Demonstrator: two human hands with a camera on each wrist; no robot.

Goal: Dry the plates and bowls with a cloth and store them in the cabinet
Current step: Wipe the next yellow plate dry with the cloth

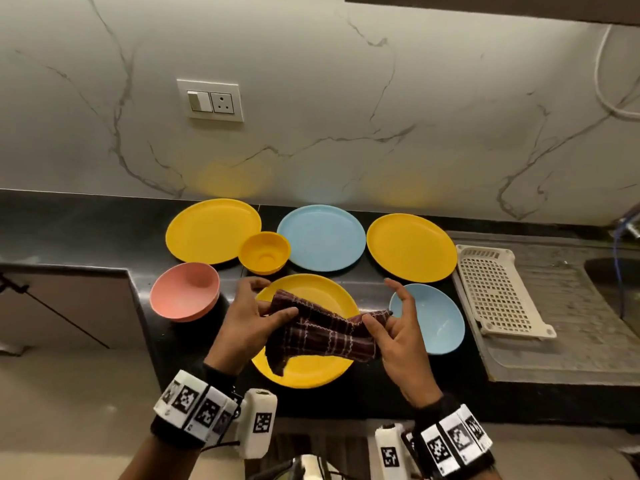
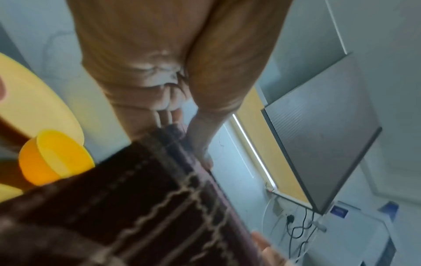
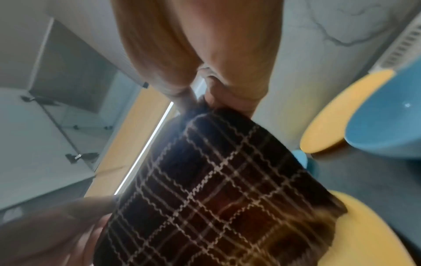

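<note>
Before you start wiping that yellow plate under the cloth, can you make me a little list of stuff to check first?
1. Checked cloth held at both ends: ok. The left hand pinches one end, the right hand the other.
2. Cloth spread flat for wiping: not ok. It hangs bunched and twisted between the hands.
3. Nearest yellow plate lies flat on the black counter: ok.
4. Room around the plate: ok, but tight. The pink bowl and blue bowl sit close on either side.
5. Plate wet or dry: cannot tell.
6. Cabinet ready: cannot tell. The wrist views show what looks like an open cabinet door above, blurred.
</note>
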